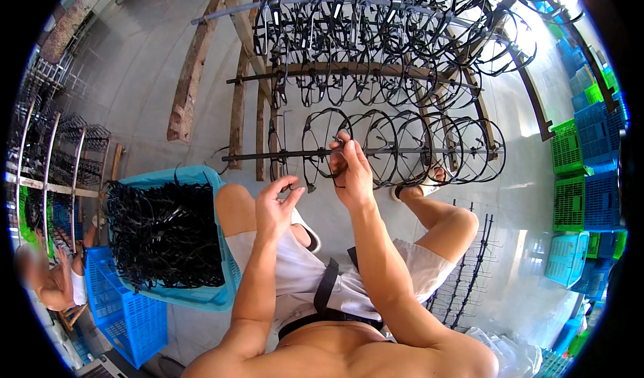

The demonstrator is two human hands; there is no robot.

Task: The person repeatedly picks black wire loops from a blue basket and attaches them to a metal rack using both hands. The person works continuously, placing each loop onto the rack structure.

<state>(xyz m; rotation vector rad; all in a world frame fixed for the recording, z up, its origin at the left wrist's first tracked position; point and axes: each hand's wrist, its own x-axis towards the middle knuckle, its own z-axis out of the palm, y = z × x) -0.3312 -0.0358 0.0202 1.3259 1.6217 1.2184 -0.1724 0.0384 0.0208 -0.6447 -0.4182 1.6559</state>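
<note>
Just left of the left hand (pixel 274 207) a light blue basket (pixel 216 296) sits heaped with loose black rings (pixel 164 234), and below it stands a darker blue crate (pixel 127 317). Farther left, past racks (pixel 57 156) already hung with the same parts, another person (pixel 50 281) works low to the floor. Well off to the right of the right hand (pixel 352 173), green and blue crates (pixel 582 177) are stacked against the wall. Lower right of that hand, an empty wire frame (pixel 469 277) lies flat on the floor.

Right in front of both hands a dark rod (pixel 268 154) runs left to right, level, threaded with a row of black rings (pixel 429 146). These stand upright on edge, faces turned along the rod, packed side by side to the right of the right hand. That hand is up at the rod, fingers pressed together on one ring (pixel 320 146). The left hand, just below and left of it, pinches a small dark piece (pixel 290 187) between thumb and forefinger, the other fingers curled. Above the hands, two more rods (pixel 349 73) carry thicker rows of rings, resting on rough wooden trestles (pixel 194 69).

The floor (pixel 147 63) is pale, smooth concrete, brightly lit from the upper right.
</note>
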